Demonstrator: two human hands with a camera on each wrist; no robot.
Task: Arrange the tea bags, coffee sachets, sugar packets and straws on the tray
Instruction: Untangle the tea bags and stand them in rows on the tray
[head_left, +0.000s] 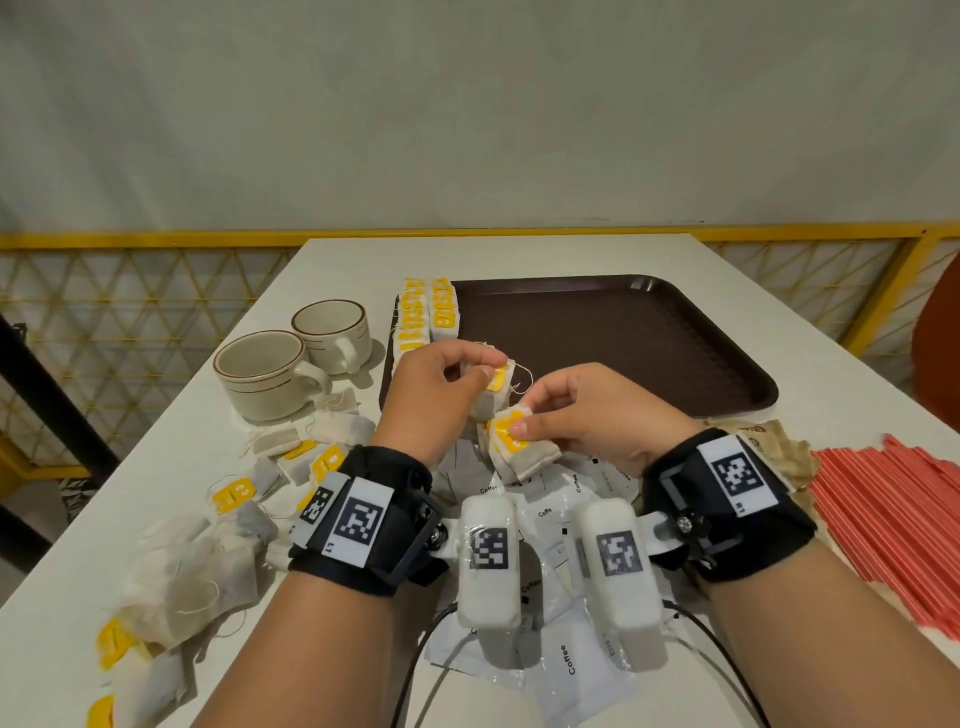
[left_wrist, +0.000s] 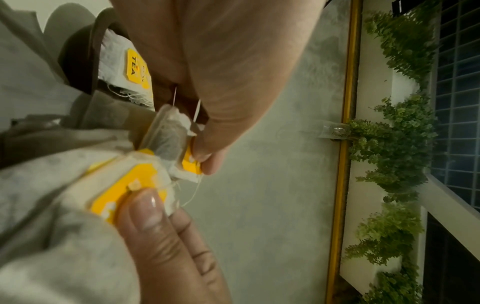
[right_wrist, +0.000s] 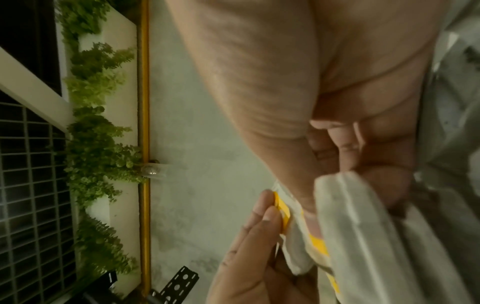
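My left hand pinches one tea bag by its yellow tag, just above the near left corner of the brown tray. The left wrist view shows that tea bag hanging from the fingertips. My right hand grips a small stack of tea bags, thumb pressed on the top yellow tag. The two hands almost touch. Rows of tea bags lie along the tray's left edge. White coffee sachets lie under my wrists, red straws at right, brown sugar packets beside them.
Two cream cups stand left of the tray. Several loose tea bags are scattered over the left of the white table. Most of the tray floor is bare. A yellow railing runs behind the table.
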